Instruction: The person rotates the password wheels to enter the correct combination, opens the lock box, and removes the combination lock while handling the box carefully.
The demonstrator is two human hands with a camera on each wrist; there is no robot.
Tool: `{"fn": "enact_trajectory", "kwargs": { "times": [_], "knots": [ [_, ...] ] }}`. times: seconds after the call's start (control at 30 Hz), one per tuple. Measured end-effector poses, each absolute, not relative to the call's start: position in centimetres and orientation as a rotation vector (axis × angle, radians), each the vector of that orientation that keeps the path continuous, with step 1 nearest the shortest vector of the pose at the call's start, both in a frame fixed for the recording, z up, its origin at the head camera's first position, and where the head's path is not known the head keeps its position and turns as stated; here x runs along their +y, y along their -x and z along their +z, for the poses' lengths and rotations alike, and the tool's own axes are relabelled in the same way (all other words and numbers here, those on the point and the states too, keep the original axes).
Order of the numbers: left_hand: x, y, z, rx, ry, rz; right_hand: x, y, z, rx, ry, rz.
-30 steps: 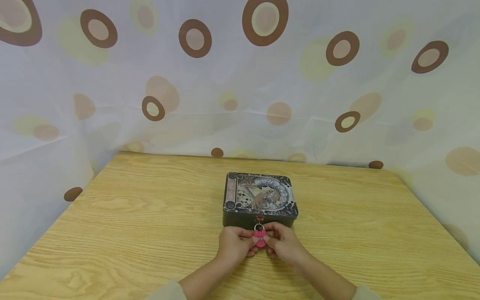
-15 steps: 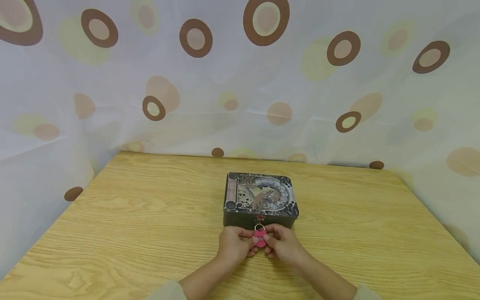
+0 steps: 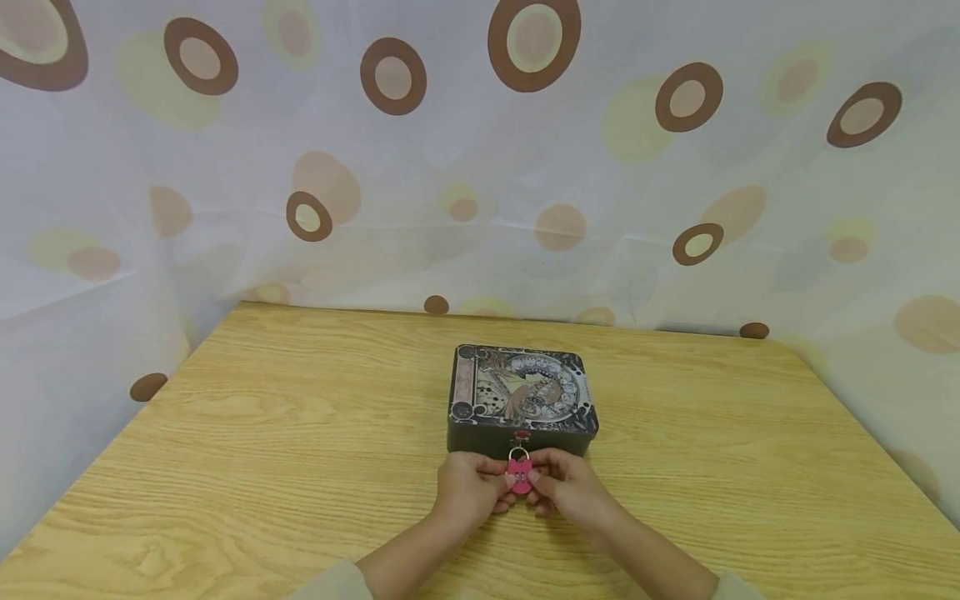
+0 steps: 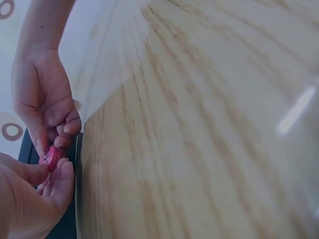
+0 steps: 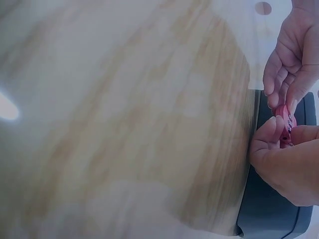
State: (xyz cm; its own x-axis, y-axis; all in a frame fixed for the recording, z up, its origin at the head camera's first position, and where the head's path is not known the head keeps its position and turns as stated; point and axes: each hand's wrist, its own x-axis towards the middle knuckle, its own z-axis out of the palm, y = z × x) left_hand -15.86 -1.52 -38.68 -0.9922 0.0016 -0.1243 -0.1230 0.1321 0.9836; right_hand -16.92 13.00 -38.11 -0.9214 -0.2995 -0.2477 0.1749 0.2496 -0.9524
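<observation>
A pink combination padlock (image 3: 520, 477) with number dials is in front of a dark tin box (image 3: 522, 392) with a decorated lid. Its metal shackle is up at the red-marked latch (image 3: 521, 437) on the box's front. My left hand (image 3: 468, 492) pinches the padlock's left side, thumb on the front by the dials. From the other side my right hand (image 3: 568, 489) pinches it likewise, thumb close to the dials. Both wrist views show the pink padlock (image 4: 51, 157) between the two hands' fingertips, with the dark box (image 5: 279, 209) behind. Fingers partly hide the padlock's body there.
The box rests on a wood-grain table (image 3: 300, 433), whose surface spreads out on both sides of it. A pale curtain (image 3: 480, 150) with brown and yellow circles hangs behind the table and along its sides.
Both hands keep their hold on the padlock, and the box stays put. The right fingers shift only slightly by the dials.
</observation>
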Motion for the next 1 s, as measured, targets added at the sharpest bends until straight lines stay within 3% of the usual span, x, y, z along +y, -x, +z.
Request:
{"fn": "enact_trajectory", "kwargs": {
  "times": [1.0],
  "knots": [
    [-1.55,15.88,-38.8,2.289,0.075,2.013,12.55,16.91,-38.19,2.287,0.026,-1.665]
  ]
}}
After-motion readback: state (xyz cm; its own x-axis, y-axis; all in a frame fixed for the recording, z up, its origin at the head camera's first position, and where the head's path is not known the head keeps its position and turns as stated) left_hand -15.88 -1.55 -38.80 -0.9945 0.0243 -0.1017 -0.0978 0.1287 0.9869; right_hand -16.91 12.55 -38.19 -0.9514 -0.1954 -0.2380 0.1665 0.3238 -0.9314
